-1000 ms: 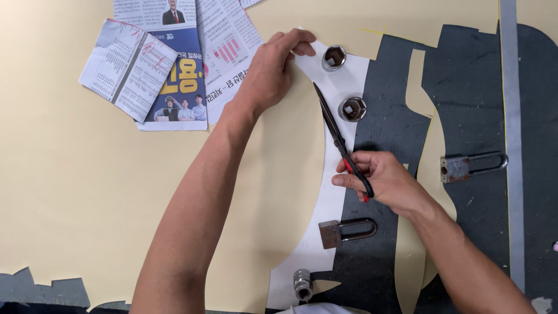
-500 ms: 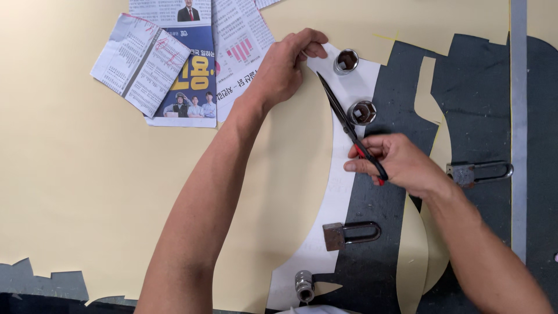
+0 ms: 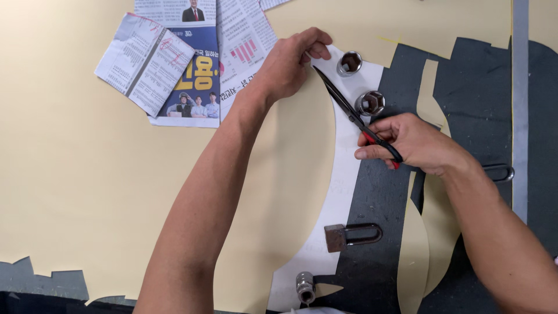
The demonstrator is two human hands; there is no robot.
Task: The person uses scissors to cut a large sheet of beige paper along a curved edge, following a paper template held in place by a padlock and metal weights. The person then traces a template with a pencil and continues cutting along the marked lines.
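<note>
A curved white paper pattern (image 3: 340, 192) lies on dark grey fabric (image 3: 383, 197) over cream paper (image 3: 75, 192). My left hand (image 3: 288, 64) presses down the pattern's top end. My right hand (image 3: 410, 142) grips black scissors with red handles (image 3: 349, 110), blades pointing up-left along the pattern's edge toward my left hand. Two metal sockets (image 3: 350, 63) (image 3: 370, 102) stand on the pattern as weights, right beside the blades.
A padlock (image 3: 351, 235) and a small socket (image 3: 305, 286) weigh down the pattern's lower end. Another padlock's shackle (image 3: 500, 172) shows behind my right wrist. Folded newspapers (image 3: 174, 70) lie at top left. A long metal ruler (image 3: 519, 104) runs along the right.
The scissors have travelled up along the pattern's edge toward my left hand, my right hand following. My left hand stays pressed on the pattern's top.
</note>
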